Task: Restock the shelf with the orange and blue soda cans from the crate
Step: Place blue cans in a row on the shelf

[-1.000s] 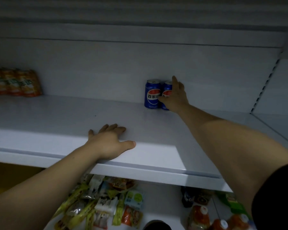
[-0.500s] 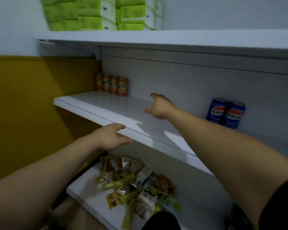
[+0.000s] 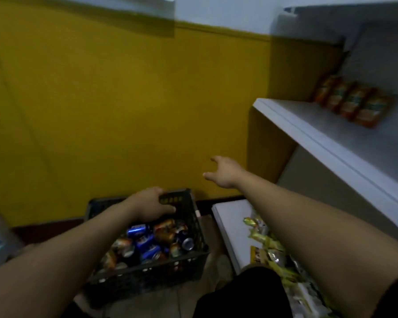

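Observation:
A black plastic crate [image 3: 147, 270] stands on the floor against the yellow wall, filled with several blue soda cans [image 3: 147, 246] and orange soda cans [image 3: 164, 235] lying jumbled. My left hand [image 3: 151, 206] reaches into the far side of the crate just above the cans, thumb and fingers apart, with nothing visibly in it. My right hand [image 3: 224, 173] hangs in the air to the right of the crate with its fingers spread and empty. The white shelf [image 3: 331, 143] runs along the right, with a row of orange cans [image 3: 354, 104] at its back left end.
A lower white shelf [image 3: 228, 223] to the right of the crate carries several snack packets [image 3: 269, 244]. The yellow wall [image 3: 124, 99] stands straight ahead. My dark-clothed legs show at the bottom edge.
My view has swung left and down from the shelf to the crate. My right hand left the blue cans on the shelf; my left hand came off the shelf edge and went down into the crate.

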{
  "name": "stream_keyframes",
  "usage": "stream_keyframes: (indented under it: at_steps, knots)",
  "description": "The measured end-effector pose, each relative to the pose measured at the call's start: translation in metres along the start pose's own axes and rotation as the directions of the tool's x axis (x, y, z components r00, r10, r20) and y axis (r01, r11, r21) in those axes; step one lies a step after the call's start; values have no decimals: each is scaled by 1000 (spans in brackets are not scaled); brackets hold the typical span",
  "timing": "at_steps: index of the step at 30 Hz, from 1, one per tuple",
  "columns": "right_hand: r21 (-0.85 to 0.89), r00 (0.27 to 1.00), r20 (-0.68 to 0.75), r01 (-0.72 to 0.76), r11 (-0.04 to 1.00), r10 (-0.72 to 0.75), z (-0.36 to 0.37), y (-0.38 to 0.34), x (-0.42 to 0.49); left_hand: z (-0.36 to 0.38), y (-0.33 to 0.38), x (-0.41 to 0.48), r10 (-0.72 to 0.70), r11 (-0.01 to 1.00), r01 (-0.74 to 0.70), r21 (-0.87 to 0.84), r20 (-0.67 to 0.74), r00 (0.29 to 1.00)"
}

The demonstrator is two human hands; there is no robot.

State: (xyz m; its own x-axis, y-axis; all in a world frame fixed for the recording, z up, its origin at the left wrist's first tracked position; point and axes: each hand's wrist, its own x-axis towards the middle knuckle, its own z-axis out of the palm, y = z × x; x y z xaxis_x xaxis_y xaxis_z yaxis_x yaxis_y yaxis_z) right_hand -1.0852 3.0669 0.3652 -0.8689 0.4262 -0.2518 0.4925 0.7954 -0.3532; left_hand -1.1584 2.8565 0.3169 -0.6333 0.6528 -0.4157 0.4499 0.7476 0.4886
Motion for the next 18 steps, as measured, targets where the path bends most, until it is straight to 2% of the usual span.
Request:
stream_keyframes:
  at_steps: [4,7,14,18]
  knots:
    - [66,972,234,17,998,-32,69,-12,54,27,-70,16,-166,984,170,-47,72,983]
    - [65,935,352,16,998,-38,117,-11,90,48,-111,34,-245,963,255,-87,111,963]
    - [83,874,485,-3,997,-38,227,8,168,105,-185,100,-255,897,329,-296,262,931]
    - [93,822,563,40,995,-86,306,22,196,151,-229,143,-266,900,363,-242,355,896]
